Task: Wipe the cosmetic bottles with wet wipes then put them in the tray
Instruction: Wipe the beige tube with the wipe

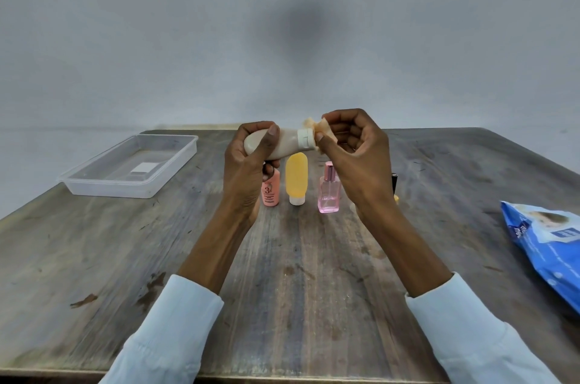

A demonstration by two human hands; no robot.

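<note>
- A worn wooden surface (94,258) stands against a plain grey wall, and the hands work above the middle of it.
- The left hand (248,164) has its fingers curled round the body of a beige bottle (282,143), holding it sideways in the air with the white cap toward the right hand, likely so the cap end is exposed for wiping.
- The right hand (354,151) pinches a crumpled wet wipe (317,129) against that cap.
- Just beyond and below the hands stand three more bottles in a row: a pink bottle (271,192), a yellow tube (296,178) standing on its cap, and a clear pink perfume bottle (329,192). They seem to be waiting their turn.
- A clear plastic tray (94,178) sits well to the left of the left hand and holds no bottles yet.
- A blue wipes pack (546,255) lies far out from the right hand, within reach for a fresh wipe.
</note>
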